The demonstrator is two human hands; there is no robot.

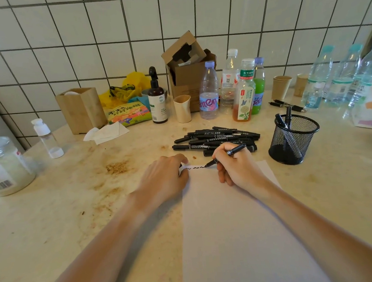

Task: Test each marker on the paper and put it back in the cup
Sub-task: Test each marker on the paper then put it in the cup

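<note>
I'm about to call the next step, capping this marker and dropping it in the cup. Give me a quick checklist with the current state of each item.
1. Marker held by right hand: ok.
2. Ink line shows on paper: ok, marker writes.
3. Left hand steadies the paper's top corner: ok.
4. Cap in left hand: cannot tell, fingers hide it.
5. Mesh cup upright with room, two markers inside: ok.
6. Untested pile apart from the cup: ok.

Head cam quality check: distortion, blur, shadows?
Head view: wide-angle bends the wall tiles; the water bottles at the right edge smear; soft light, only faint shadows under both forearms; the marker in the right hand and its squiggle stay sharp.
</note>
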